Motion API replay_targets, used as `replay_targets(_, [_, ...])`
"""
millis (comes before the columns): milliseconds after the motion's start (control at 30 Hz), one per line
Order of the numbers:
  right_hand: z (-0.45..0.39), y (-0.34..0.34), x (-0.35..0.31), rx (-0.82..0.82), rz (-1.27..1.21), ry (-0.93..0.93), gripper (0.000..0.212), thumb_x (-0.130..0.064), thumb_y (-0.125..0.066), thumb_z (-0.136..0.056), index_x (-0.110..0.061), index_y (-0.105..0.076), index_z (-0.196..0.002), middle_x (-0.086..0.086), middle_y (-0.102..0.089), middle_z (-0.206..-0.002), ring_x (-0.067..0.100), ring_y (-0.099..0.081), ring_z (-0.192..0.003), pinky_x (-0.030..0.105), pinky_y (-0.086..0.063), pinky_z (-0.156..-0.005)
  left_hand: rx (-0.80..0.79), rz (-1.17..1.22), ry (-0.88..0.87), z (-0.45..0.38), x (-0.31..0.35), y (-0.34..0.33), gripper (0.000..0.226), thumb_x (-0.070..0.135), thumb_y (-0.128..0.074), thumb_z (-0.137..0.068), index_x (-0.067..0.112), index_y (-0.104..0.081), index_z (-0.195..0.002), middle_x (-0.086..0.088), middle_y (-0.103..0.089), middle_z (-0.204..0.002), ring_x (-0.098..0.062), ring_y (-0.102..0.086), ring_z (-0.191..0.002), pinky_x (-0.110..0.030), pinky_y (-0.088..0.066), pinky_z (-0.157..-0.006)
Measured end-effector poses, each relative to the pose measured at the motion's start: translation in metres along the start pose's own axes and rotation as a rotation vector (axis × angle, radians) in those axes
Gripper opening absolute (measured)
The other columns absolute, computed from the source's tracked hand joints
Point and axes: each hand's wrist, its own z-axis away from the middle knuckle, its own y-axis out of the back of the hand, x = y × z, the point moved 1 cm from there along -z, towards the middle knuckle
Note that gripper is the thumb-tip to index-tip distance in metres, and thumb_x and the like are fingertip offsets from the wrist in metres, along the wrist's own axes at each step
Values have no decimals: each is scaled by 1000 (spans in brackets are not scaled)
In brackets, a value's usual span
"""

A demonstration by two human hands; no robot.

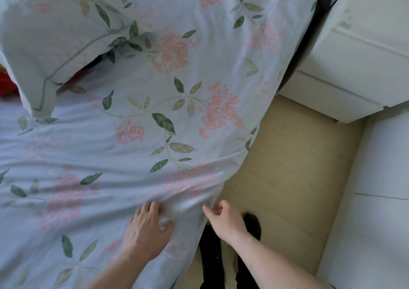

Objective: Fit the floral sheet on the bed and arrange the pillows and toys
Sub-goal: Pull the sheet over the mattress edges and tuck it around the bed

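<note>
I see the floral sheet [155, 102] spread over the bed, creased, its edge hanging off the side toward pale wood floor [287, 178]. White drawer unit [354, 56] stands by the bed's far corner, another white surface at right. Matching pillow [55, 34] lies top left; something red [8, 82] pokes out beneath it, can't identify. Left hand [146, 229] grip: fingers curled, bunching sheet at the edge. Right hand [223, 220] grip: pinching the hanging sheet edge. Dark-clad legs [210, 255] below, partly cut off.
</note>
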Motion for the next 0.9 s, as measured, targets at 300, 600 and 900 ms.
replay_targets(300, [5,-43,-12,50,26,-1,23,-37,-50,-100,-22,-61,-86,-5,-68,-87,19,-62,-78,32,-51,-68,-54,10,-77,12,-24,-8,15,32,-49,-102,31,-60,-92,15,-61,-95,-12,-50,-95,-28,-43,-80])
replay_targets(600, [52,-31,41,147,228,121,21,-31,-54,-90,-16,-53,-75,-2,-58,-62,20,-54,-61,34,-32,-50,-73,-88,-270,43,-33,3,14,27,-38,-102,32,-47,-93,14,-54,-96,-12,-49,-93,-24,-39,-80])
replay_targets(900, [85,-43,88,80,118,34,23,-37,-56,-97,-23,-62,-79,-7,-66,-67,9,-57,-55,27,-40,-51,32,59,-148,62,-38,-11,15,32,-48,-101,34,-50,-86,18,-52,-86,-7,-49,-84,-31,-48,-66])
